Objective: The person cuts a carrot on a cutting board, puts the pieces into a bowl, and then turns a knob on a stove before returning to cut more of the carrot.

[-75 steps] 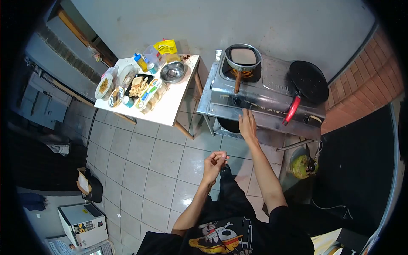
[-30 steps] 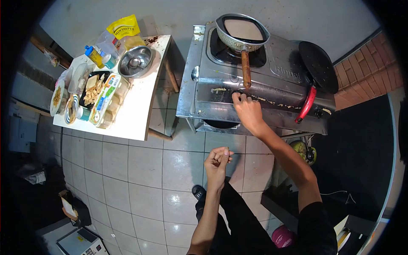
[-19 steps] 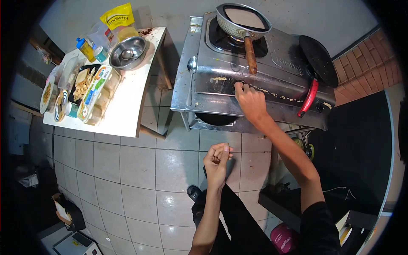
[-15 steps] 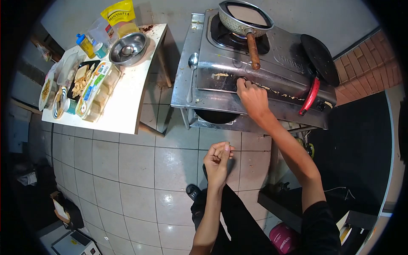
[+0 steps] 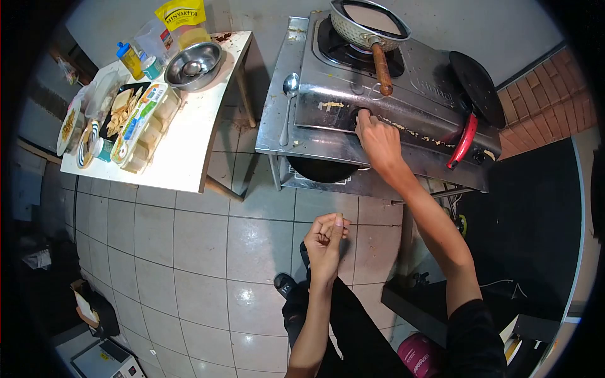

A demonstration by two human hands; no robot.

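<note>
My right hand (image 5: 380, 140) reaches up to the front of the steel gas stove (image 5: 324, 104), its fingers closed around the left control knob (image 5: 357, 115), which they mostly cover. Above it, a dimpled metal saucepan (image 5: 367, 31) with a wooden handle sits on the left burner, with pale liquid inside. My left hand (image 5: 325, 242) hangs over the floor in front of the stove, thumb pressed against curled fingers. Whatever it may pinch is too small to make out. Left of the knob, a metal spoon (image 5: 288, 107) lies on the steel stand.
A black pan (image 5: 477, 88) with a red handle (image 5: 464, 142) covers the stove's right side. On the white table (image 5: 179, 148) at left stand a steel bowl (image 5: 194, 66), an egg carton (image 5: 145, 129), an oil pouch (image 5: 184, 22) and a yellow bottle (image 5: 130, 61). Another dark pan (image 5: 322, 169) sits below the stove.
My right hand stays on the knob, with its wrist and fingers turned slightly. My left hand keeps its pinch, almost still. The whole view has shifted a little.
</note>
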